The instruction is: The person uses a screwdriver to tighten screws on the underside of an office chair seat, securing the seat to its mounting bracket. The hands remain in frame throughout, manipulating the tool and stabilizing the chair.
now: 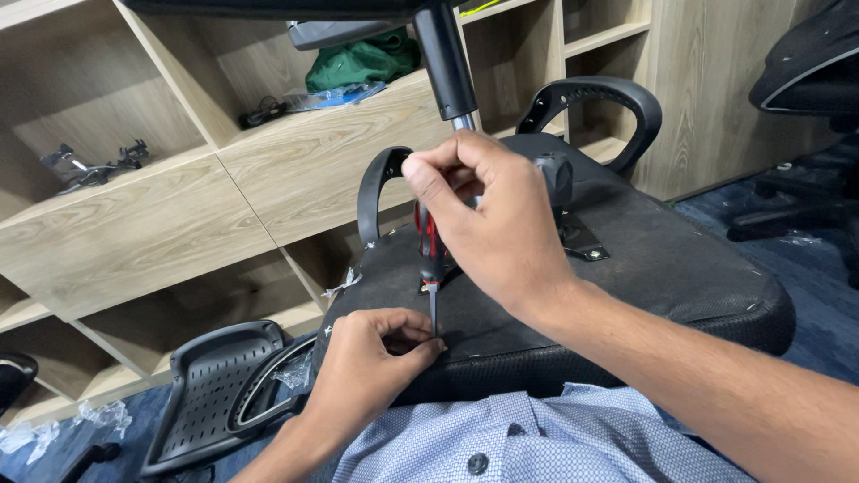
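**Screwdriver set upright on an upturned chair seat**

A red-and-black screwdriver (431,259) stands nearly upright, its metal tip down on the black underside of an overturned chair seat (662,268), near the seat's front-left edge. The right hand (488,215) is clenched around the top of the handle, covering most of it so only the lower grip and shaft show. The left hand (371,362) is pinched shut just beside the tip, thumb and fingers pressed together at the seat surface; whatever small part it holds is hidden by the fingers.

Behind the right hand, the chair's gas-lift column (445,58) rises out of the seat's middle toward the top of the view, with a metal mounting plate (580,240) at its foot. A black armrest loop (592,103) stands on the far side of the seat, and another (376,188) curves up just left of the screwdriver. Scraps of clear plastic wrap (343,282) cling to the seat's edge.

A perforated black backrest panel (215,389) lies on the blue floor to the left. Beyond stands a wooden shelving unit (143,233), holding a green cloth (362,58) and small dark hardware (94,165). The person's light blue checked shirt (528,438) fills the bottom edge.
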